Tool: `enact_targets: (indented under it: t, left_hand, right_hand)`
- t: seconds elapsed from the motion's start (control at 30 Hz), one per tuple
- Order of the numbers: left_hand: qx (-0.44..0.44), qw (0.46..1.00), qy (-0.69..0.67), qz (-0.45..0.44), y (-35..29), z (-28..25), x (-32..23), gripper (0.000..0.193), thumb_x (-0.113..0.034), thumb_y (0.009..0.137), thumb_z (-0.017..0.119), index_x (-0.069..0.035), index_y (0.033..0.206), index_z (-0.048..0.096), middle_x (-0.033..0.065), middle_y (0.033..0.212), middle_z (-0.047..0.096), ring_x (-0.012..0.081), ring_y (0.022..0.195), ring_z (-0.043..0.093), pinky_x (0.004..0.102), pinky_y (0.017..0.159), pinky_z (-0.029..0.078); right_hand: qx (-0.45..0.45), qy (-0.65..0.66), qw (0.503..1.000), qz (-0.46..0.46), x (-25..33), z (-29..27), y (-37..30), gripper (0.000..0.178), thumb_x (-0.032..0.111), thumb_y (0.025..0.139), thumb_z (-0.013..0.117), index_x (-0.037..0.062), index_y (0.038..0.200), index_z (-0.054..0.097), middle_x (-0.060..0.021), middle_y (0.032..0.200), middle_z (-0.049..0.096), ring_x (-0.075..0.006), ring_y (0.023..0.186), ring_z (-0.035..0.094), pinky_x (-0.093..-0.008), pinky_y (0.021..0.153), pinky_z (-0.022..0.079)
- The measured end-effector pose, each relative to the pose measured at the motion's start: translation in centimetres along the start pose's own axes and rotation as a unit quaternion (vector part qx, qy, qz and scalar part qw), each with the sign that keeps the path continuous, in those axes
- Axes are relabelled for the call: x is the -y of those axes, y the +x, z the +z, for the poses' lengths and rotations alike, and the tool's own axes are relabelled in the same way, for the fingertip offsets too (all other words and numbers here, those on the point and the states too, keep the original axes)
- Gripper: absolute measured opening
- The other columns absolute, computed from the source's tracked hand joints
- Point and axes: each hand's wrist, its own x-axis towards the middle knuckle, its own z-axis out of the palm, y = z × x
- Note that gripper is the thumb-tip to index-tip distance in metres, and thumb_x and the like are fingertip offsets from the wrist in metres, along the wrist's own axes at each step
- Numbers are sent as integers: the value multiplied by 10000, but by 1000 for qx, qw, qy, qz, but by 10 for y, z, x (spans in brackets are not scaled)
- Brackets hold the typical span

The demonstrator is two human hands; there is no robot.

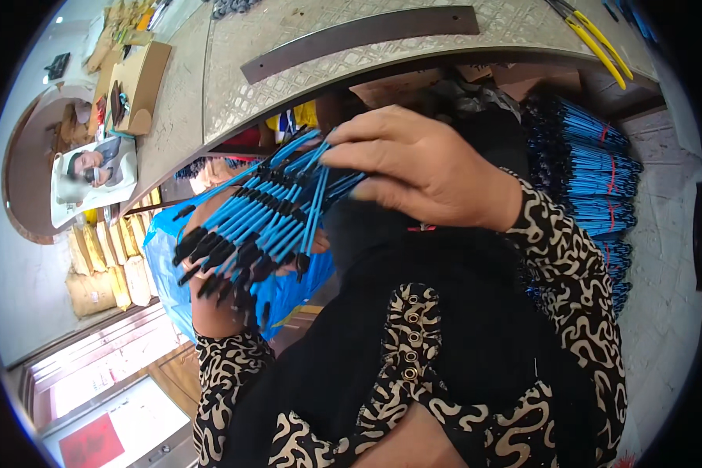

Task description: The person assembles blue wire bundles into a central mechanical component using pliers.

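My left hand point(203, 218) is wrapped round a thick bundle of thin blue cables with black ends point(265, 207). Most of that hand is hidden behind the fanned-out pieces, whose black tips point down toward my left wrist. At the upper right end of the bundle, my right hand point(421, 168) has its fingers and thumb bent around several of the blue strands. How firmly the right fingertips grip is hard to make out. The bundle hangs in front of my body, just below the worktable's near edge.
Along the patterned worktable point(187, 101) lie a dark metal strip point(359, 43) and yellow-handled pliers point(597, 47). A cardboard box point(142, 90) stands at the left. Tied blue bundles point(593, 183) are stacked at right. A blue plastic bag point(164, 257) hangs behind my left arm.
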Motion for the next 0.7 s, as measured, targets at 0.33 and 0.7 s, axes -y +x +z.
enact_targets:
  t: [0.33, 0.7]
  left_hand:
    - [142, 953, -231, 136, 24, -41, 103, 277, -161, 800, 598, -23, 1040, 577, 94, 988, 611, 190, 839, 599, 288, 719, 478]
    - [210, 808, -163, 526, 46, -5, 65, 357, -175, 800, 610, -3, 1100, 524, 111, 999, 589, 199, 832, 594, 285, 711, 490]
  right_hand:
    - [14, 8, 998, -67, -6, 32, -9, 375, 152, 737, 674, 76, 1086, 558, -114, 1061, 555, -272, 910, 575, -347, 774, 482]
    - [-4, 75, 997, -24, -2, 44, -24, 200, 104, 737, 670, 68, 892, 550, -104, 958, 549, -250, 782, 569, -305, 655, 483]
